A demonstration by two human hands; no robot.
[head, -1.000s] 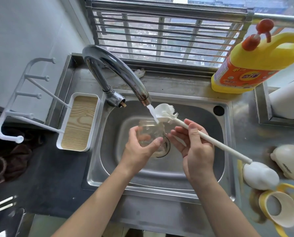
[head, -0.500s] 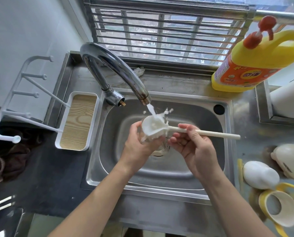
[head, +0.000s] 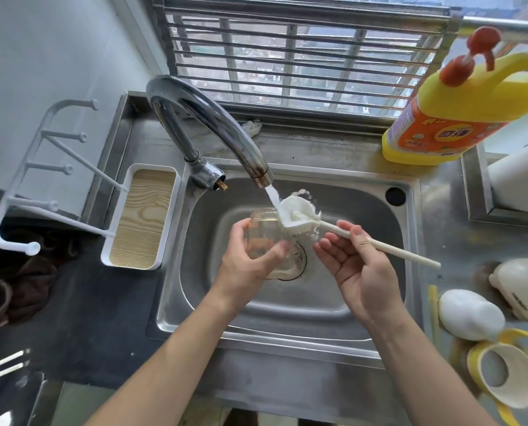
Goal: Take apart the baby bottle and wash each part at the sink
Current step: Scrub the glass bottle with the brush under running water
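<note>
Right hand point(head: 359, 267), pinching the brush point(head: 298, 215), has rolled palm-up, lifting its head off the bottle point(head: 264, 233) that the left hand point(head: 245, 267) grips: scrubbing looks barely begun.

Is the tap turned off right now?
No, water streams from the faucet onto the brush head above the sink.

Hands point(head: 250, 259) hold bottle point(head: 264, 235) and brush point(head: 298, 215) under faucet point(head: 207, 118).
</note>
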